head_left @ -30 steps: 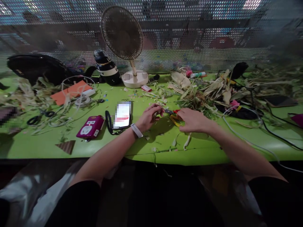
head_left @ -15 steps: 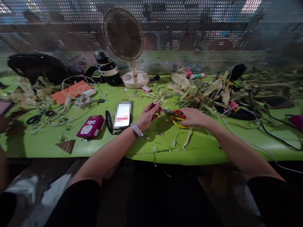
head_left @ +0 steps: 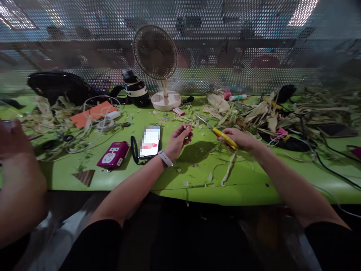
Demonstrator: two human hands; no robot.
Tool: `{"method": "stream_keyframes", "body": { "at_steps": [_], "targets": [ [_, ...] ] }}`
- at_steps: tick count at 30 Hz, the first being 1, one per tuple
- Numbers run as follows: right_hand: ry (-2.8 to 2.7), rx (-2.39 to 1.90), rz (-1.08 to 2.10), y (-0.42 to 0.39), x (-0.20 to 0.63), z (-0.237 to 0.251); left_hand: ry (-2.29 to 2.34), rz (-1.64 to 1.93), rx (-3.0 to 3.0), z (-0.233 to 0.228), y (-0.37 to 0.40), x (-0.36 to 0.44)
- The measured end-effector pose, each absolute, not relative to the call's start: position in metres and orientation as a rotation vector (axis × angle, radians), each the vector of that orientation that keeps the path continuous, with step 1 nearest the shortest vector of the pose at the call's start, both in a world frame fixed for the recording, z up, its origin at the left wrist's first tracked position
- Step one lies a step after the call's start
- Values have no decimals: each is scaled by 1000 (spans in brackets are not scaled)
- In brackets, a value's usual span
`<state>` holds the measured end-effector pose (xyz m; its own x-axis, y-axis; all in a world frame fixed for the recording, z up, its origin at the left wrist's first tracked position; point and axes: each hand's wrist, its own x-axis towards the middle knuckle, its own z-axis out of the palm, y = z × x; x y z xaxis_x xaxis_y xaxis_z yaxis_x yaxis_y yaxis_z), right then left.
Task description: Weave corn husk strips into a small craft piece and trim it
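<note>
1. Bench [head_left: 175, 180] first: bright green, scattered with leafy scraps, and everything else is sitting on it or held over it.
2. Dried leaf heap [head_left: 267, 118], tan and papery with some green mixed in, sprawled along the right side.
3. Round fan [head_left: 155, 52] on a pale base at the back, dark bottle [head_left: 137, 92] standing just left of it.
4. Somebody else's hand and forearm [head_left: 21, 180] at the left edge, pretty blurry.
5. Right hand [head_left: 235, 138] has its fingers wrapped around the handles of a scissors-like tool [head_left: 222, 137].
6. Left hand [head_left: 179, 142] is across from it, with a pale band [head_left: 166, 159] on the wrist. Fingers are curled in, but too blurry for me to tell if they're pinching anything.
7. That tool: bright yellow handle, a bit of red showing by the fingers, slim silver metal up front. It's slanted over the bench, with the metal tip pointing up and away, just past the left fingertips.
8. Phone [head_left: 150, 141], screen lit, near the left wrist, with a purple box [head_left: 113, 155] to its left.
9. Pale twisty strip [head_left: 229, 171] just below the right hand.
</note>
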<state>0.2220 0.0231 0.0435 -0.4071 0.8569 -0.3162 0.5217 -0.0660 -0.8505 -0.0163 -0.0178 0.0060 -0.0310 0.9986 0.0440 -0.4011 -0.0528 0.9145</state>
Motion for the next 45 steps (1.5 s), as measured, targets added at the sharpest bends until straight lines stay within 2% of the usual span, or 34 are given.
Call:
{"method": "stream_keyframes", "body": {
  "at_steps": [2, 6, 21, 32, 38, 45],
  "targets": [
    [-1842, -1366, 1546, 17, 220, 47, 896, 1433, 910, 6, -17, -17],
    [-2044, -1248, 1520, 6, 214, 50, 871, 1446, 862, 10, -19, -18],
    [-2174, -1154, 1495, 6, 214, 40, 773, 1480, 813, 9, -17, -18],
    [-2330, -1130, 1292, 1, 211, 41, 792, 1435, 874, 6, -18, -18],
    [-2305, -1079, 1337, 2, 212, 39, 767, 1434, 880, 6, -17, -18],
    [-2340, -1158, 1171, 0, 209, 40, 779, 1433, 861, 6, -17, -16]
  ]
}}
